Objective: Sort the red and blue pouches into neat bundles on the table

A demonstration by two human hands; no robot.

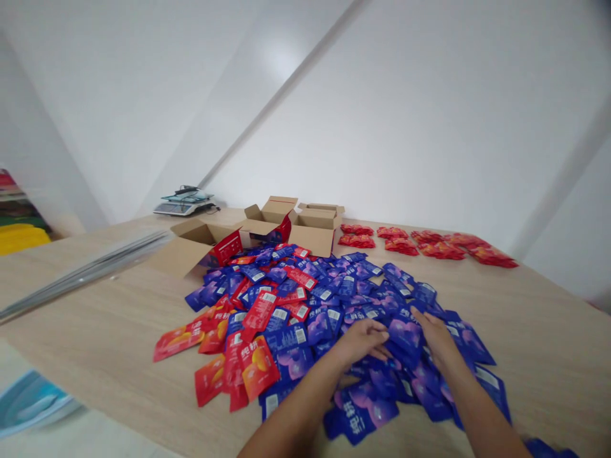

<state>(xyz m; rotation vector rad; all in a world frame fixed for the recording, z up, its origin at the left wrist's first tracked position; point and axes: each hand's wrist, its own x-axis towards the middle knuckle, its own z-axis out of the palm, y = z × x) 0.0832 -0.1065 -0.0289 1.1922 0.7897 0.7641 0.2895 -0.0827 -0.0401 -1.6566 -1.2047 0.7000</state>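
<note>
A big heap of blue sachets covers the middle of the wooden table, with red and orange sachets mixed in on its left side. My left hand rests palm down on the blue sachets at the near side of the heap, its fingers curled onto a blue sachet. Right beside it my right hand lies on the same sachet, fingers bent over it. Both hands press on it from either side.
Three open cardboard boxes stand behind the heap. Rows of red sachets lie at the back right. A weighing scale sits at the far left corner. Long grey strips lie along the table's left. A white wall rises behind.
</note>
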